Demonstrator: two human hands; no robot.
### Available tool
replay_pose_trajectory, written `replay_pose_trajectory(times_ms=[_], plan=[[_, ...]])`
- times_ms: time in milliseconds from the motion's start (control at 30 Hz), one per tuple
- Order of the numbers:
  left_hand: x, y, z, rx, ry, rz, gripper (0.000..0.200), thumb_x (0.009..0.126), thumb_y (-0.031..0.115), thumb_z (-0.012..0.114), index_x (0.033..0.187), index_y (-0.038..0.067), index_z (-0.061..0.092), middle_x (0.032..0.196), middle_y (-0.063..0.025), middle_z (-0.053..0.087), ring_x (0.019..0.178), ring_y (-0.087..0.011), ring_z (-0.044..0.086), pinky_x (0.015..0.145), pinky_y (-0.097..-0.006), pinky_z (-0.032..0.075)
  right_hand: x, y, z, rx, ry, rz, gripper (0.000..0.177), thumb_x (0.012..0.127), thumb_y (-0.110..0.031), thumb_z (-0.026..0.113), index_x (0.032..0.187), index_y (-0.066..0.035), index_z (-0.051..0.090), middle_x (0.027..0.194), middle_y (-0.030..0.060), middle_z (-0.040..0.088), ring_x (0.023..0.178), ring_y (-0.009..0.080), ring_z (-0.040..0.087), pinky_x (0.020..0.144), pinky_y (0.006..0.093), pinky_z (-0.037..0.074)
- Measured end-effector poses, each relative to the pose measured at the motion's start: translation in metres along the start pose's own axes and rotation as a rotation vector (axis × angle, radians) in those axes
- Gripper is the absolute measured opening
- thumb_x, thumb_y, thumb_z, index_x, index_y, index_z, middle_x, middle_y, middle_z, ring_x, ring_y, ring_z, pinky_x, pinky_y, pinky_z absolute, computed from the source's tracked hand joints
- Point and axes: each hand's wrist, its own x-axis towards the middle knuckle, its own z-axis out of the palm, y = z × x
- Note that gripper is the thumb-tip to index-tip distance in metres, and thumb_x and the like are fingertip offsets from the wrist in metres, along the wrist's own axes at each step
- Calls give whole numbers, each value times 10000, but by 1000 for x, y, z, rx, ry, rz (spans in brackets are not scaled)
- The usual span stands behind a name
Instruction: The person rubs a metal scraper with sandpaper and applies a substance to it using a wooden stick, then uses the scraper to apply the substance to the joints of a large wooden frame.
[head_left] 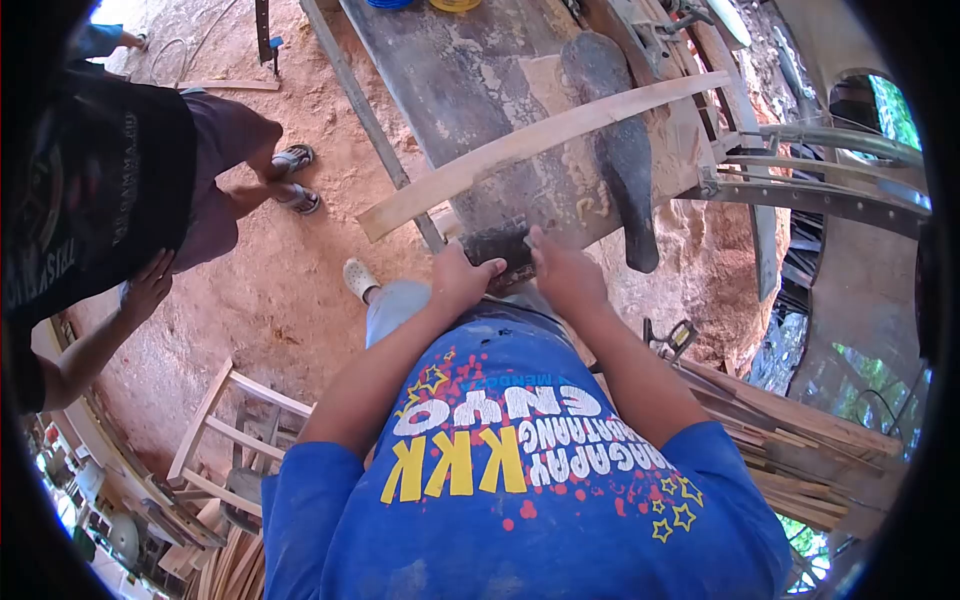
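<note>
A dark, flat, roughly rectangular piece lies at the near end of the workbench, close to my waist. Its exact kind I cannot make out. My left hand grips its left side, the thumb laid over the near edge and the other fingers mostly hidden. At its right side, my right hand is closed on the edge with fingertips pressed together. Just beyond both hands, a long, slightly curved wooden strip lies across the bench, its left end jutting past the bench edge.
The worn workbench carries a dark curved flat shape on the right. A person stands at left. Curved metal strips project at right. Stacked wood strips lie lower right; a wooden frame stands lower left.
</note>
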Motion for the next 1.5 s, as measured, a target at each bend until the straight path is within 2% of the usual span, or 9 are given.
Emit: replay_pose_trajectory(times_ms=[133,333,433,567,633,733,933,1033,1500], plan=[[-2,10,-5,-28,-16,21,535,751,340,905,989,-101,717,914,-282,753,885,-387,763,812,-451,584,-1,-10,-13,-37,-114,55,445,1062,-362,500,1492,-263,551,962,236,732,899,453,709,778,580,549],[-6,20,-7,-36,-45,4,505,759,310,903,1016,-87,725,931,-262,762,896,-370,770,809,-452,589,8,-7,-8,62,52,5,436,1070,-381,480,1486,-270,553,935,230,733,884,462,709,768,599,546],[-9,22,-12,31,-5,13,501,761,315,901,1007,-84,725,923,-260,762,882,-371,771,787,-453,590,3,-16,-13,32,-100,37,435,1071,-388,482,1481,-263,554,966,222,739,916,469,705,785,600,549],[0,4,-4,-105,-94,-12,528,754,356,901,975,-87,717,922,-268,758,870,-378,768,763,-460,589,32,-18,-9,76,29,13,420,1068,-380,492,1464,-259,563,962,217,739,917,464,707,774,593,554],[-5,16,-9,59,-19,48,519,761,357,896,976,-83,723,906,-261,760,854,-364,771,757,-458,588,19,-14,-6,23,60,-13,413,1068,-373,487,1455,-255,569,958,226,736,907,466,707,772,594,553],[0,10,-5,77,12,76,516,762,353,895,978,-85,728,882,-253,760,828,-357,771,749,-455,588,-5,-9,-5,32,-57,22,408,1070,-356,474,1452,-251,571,960,238,730,915,468,707,774,599,549],[-14,31,-17,-41,-40,91,497,764,340,895,981,-76,731,871,-253,757,824,-375,765,754,-454,587,33,-18,-18,31,24,-39,431,1069,-348,461,1479,-248,554,980,242,732,913,461,716,769,593,556],[-3,21,-11,42,-2,117,477,766,332,893,965,-72,735,865,-252,757,819,-378,765,758,-454,587,-2,-12,-12,66,-118,9,423,1072,-353,457,1468,-254,570,996,237,734,897,463,715,772,594,556],[-9,23,-13,-13,-82,36,521,747,366,903,899,-101,729,825,-267,743,768,-363,758,705,-461,573,32,-13,-8,28,37,-11,407,1069,-379,487,1437,-243,595,998,200,748,872,434,718,774,569,563]])
